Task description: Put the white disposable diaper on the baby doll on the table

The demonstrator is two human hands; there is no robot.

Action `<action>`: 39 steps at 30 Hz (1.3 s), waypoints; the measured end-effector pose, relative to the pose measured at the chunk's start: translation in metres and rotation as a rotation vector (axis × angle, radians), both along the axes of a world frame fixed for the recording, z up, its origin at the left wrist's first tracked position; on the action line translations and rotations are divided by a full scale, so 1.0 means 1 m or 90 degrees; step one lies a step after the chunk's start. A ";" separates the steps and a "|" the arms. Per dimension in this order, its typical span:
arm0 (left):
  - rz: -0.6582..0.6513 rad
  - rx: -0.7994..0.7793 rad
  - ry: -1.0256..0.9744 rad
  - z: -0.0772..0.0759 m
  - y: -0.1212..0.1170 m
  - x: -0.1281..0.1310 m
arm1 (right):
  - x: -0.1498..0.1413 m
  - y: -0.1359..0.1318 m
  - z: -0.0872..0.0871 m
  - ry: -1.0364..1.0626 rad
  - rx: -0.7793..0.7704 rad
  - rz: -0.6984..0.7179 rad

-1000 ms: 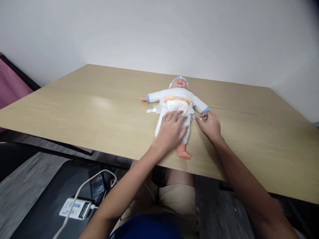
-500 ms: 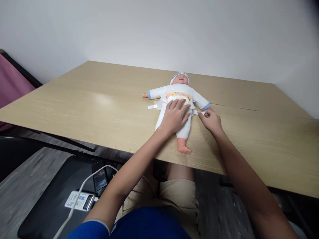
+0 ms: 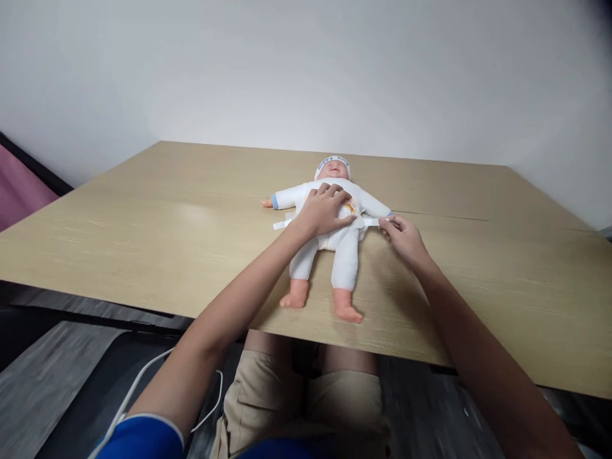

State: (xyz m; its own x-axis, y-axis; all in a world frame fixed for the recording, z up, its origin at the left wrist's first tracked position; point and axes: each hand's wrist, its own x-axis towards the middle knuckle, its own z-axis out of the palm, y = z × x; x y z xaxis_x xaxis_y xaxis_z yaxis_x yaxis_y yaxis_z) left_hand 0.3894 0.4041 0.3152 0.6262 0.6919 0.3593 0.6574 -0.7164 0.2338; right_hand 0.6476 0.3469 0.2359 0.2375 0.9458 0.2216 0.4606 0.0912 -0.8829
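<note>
Tan wood-grain counter beneath grips, white wall beyond; left grip spread on white-clothed doll, right grip pinching flat white tab.

The left hand covers part of the orange print on the doll; the right hand hides one end of a white tab; the pink cloth is cut off at left.

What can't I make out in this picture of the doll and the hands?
All in the head view:
Much of the front of the diaper: covered by the left hand.
Outer end of the white tab: hidden in the right hand.
Full lettering on the cap of the doll: too small.
Rest of the pink cloth: cut off by the left edge.
</note>
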 end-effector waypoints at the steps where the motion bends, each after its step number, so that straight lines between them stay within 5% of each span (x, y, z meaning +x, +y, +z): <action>1: 0.000 -0.002 0.003 0.000 0.003 -0.001 | 0.000 0.002 0.004 0.005 0.002 0.009; 9: 0.023 -0.021 -0.011 -0.006 0.011 0.001 | -0.026 0.041 0.041 -0.017 -0.010 0.129; 14: 0.025 -0.062 -0.047 -0.010 0.016 -0.002 | -0.059 0.059 0.045 -0.097 -0.013 0.137; 19: -0.102 -0.203 -0.177 -0.008 0.023 -0.030 | -0.075 0.034 0.035 -0.144 0.151 0.058; 23: -0.225 -0.343 -0.367 -0.010 0.028 -0.064 | -0.073 0.000 0.029 -0.313 0.249 0.113; 26: -0.159 -0.321 -0.383 -0.020 0.028 -0.090 | -0.070 -0.016 0.027 -0.430 0.240 0.126; 32: 0.140 -0.206 -0.181 -0.048 0.026 -0.133 | -0.085 -0.021 0.049 -0.510 0.266 0.056; 39: 0.219 -0.263 -0.127 -0.064 0.034 -0.137 | -0.128 0.022 0.072 -0.455 0.218 0.127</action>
